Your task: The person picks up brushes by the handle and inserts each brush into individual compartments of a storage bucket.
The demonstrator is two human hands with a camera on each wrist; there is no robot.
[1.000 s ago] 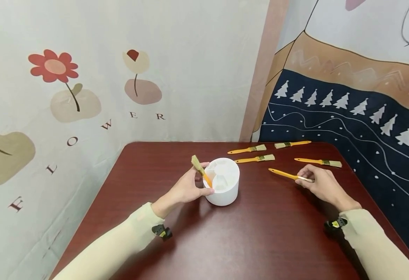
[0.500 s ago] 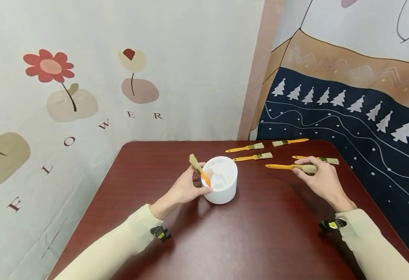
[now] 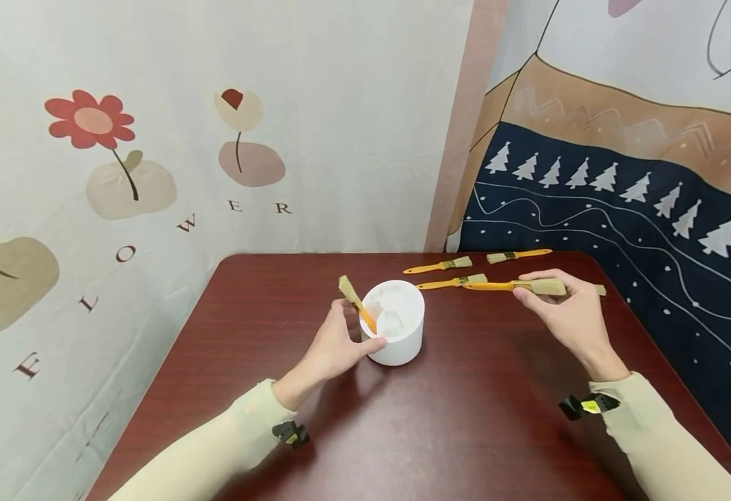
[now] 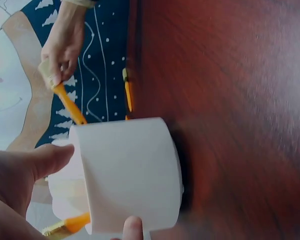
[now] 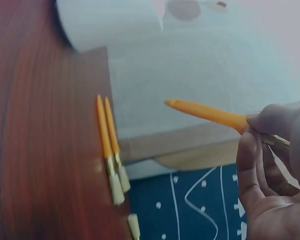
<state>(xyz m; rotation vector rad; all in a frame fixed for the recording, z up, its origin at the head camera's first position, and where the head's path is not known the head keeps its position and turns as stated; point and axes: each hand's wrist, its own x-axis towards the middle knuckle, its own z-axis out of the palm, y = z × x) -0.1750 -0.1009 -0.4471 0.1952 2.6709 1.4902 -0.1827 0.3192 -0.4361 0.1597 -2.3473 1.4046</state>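
A white round holder (image 3: 396,327) with compartments stands on the table. One paintbrush (image 3: 357,304) leans in it, bristles up and orange handle inside. My left hand (image 3: 335,346) holds the holder's near left side, thumb at the rim; in the left wrist view a fingertip (image 4: 133,227) lies along its wall (image 4: 130,175). Raised above the table at the right, my right hand (image 3: 568,309) pinches another paintbrush (image 3: 496,286) near its ferrule. Its orange handle (image 5: 205,111) points left toward the holder. The bristles (image 3: 547,287) lie by the palm.
Behind the holder, two paintbrushes (image 3: 437,266) lie with bristles to the right. A further paintbrush (image 3: 521,256) lies near the back right edge. Another, mostly hidden behind the right hand, shows its bristle tip (image 3: 601,289). Printed cloth (image 3: 340,139) hangs behind the table (image 3: 465,417).
My right hand has lifted its paintbrush from near the tabletop, up and slightly left, bringing the handle level. The left hand stays at the holder, its thumb shifted slightly along the rim.
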